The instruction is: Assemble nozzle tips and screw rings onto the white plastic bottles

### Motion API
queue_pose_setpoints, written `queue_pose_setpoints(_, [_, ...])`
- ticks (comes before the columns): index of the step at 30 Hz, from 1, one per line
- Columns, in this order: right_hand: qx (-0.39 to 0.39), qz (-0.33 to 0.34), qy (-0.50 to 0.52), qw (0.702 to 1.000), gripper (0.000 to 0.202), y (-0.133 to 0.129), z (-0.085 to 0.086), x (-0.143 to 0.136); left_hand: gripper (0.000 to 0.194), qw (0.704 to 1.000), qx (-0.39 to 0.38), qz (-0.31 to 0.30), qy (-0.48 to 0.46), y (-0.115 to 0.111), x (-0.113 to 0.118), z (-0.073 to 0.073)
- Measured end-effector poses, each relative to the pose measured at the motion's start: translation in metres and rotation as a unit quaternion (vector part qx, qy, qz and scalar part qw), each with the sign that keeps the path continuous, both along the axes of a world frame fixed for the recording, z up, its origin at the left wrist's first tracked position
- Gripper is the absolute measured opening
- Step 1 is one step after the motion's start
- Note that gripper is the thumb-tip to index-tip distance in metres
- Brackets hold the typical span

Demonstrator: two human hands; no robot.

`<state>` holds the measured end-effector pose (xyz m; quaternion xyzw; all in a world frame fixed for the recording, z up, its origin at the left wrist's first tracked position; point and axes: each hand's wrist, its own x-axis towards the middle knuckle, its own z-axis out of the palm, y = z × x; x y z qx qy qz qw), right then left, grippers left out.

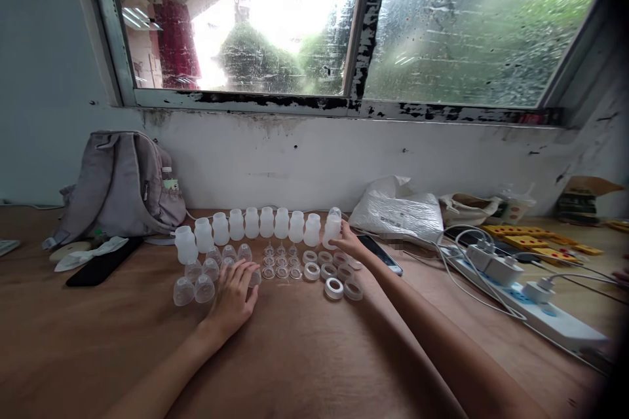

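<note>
A curved row of frosted white bottles (pixel 251 222) stands along the back of the table. My right hand (pixel 350 242) has its fingers around the bottle at the row's right end (pixel 332 228), which has a clear dome cap on top. Over the clear dome caps (pixel 184 291) at the left rests my left hand (pixel 236 293), fingers slightly spread; whether it grips one is hidden. Between the hands lie small clear nipples (pixel 282 262) in rows. To their right are several white and translucent rings (pixel 334 288).
A grey backpack (pixel 122 183) and a black phone (pixel 103 263) are at the left. Right of the bottles lie another phone (pixel 381 254), a silvery plastic bag (pixel 398 209), a power strip (pixel 555 314) with cables and yellow parts (pixel 535 239). The wall and window stand behind.
</note>
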<state>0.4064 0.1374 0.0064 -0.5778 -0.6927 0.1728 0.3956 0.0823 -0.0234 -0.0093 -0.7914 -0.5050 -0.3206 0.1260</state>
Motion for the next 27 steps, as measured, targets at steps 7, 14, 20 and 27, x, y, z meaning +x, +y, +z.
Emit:
queue_pose_setpoints(7, [0.150,0.026,-0.134,0.979,0.057,-0.069,0.003,-0.017,0.035,0.999,0.012,0.029,0.020,0.003,-0.004,0.000])
queue_pose_setpoints(14, [0.147,0.073,-0.288,0.944,0.014,-0.138,0.011,-0.041,0.031,0.998,0.013,-0.032,0.059,0.000,0.014,0.006])
queue_pose_setpoints(20, [0.135,0.065,-0.332,0.931,0.015,-0.142,0.009,-0.046,0.021,0.997,-0.023,-0.030,0.071,0.009,0.037,0.008])
queue_pose_setpoints(27, [0.111,0.055,-0.362,0.924,0.026,-0.141,0.004,-0.042,0.024,0.995,-0.038,-0.065,0.067,-0.006,0.041,0.014])
